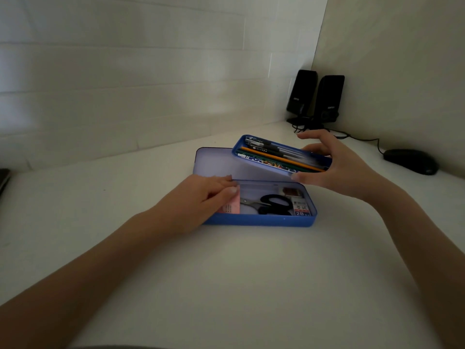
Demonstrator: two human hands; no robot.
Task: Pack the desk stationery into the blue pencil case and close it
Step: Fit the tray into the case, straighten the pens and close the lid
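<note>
Holding the pen tray point(281, 154) above the open blue pencil case point(259, 220) at desk centre.
Right hand point(337, 162) grips the tray's 3 o'clock end; left hand point(201, 197) presses fingers on the case's 9 o'clock rim, scissors point(271, 204) inside.

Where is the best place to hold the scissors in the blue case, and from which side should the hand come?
Take the scissors by their black handle loops, coming straight down from above. They lie flat in the open pencil case, blades pointing toward the left hand, with walls around them, so a sideways grip is blocked. The loops are the thickest part.
</note>
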